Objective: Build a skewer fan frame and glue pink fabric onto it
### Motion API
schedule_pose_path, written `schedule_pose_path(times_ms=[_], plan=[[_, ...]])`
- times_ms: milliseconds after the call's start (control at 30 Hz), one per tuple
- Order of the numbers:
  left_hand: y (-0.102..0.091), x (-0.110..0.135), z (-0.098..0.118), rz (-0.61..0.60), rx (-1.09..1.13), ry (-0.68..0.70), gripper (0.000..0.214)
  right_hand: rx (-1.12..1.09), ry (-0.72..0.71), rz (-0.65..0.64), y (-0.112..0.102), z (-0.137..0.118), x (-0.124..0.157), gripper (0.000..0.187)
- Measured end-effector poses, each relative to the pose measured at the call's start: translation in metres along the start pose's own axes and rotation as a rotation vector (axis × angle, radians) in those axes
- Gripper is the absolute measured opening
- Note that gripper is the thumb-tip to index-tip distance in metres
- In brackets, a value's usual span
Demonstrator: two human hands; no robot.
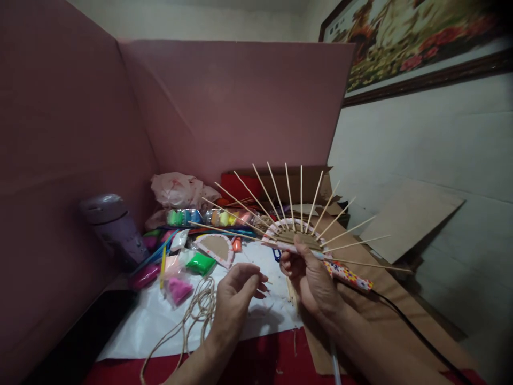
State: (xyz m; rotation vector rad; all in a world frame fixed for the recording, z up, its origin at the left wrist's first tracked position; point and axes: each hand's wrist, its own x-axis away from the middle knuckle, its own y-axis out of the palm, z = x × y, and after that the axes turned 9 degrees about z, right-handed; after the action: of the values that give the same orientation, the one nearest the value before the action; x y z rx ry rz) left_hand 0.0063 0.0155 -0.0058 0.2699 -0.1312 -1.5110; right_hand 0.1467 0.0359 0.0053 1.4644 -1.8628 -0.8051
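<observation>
White sheet (144, 331), 2 pink panels (240, 101)

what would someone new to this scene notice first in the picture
Probably the thin sticks fanning out like rays from the cardboard half-circle held in the right hand, just right of centre. Next might come the vivid green packet on the white sheet to the left, then the large framed picture on the wall at upper right.

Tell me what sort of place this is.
Likely a home craft corner: the right hand holds a half-disc with thin sticks fanning out, loose twine lies nearby, and a framed picture hangs on the wall.
</observation>
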Motion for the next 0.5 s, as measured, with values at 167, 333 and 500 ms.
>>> schedule_pose_path(times_ms=[167, 333, 500], plan=[[0.0, 0.0, 0.003, 0.006, -0.088, 0.09, 0.022, -0.009, 0.103, -0.024, 0.005, -0.004, 0.002, 0.016], [-0.003, -0.003, 0.005, 0.037, -0.144, 0.127, 0.031, -0.036, 0.201, -0.156, 0.018, -0.001, 0.008, 0.024], [-0.004, 0.0, 0.006, 0.087, -0.142, 0.272, 0.029, -0.006, 0.163, -0.232, 0.032, 0.016, 0.015, 0.024]])
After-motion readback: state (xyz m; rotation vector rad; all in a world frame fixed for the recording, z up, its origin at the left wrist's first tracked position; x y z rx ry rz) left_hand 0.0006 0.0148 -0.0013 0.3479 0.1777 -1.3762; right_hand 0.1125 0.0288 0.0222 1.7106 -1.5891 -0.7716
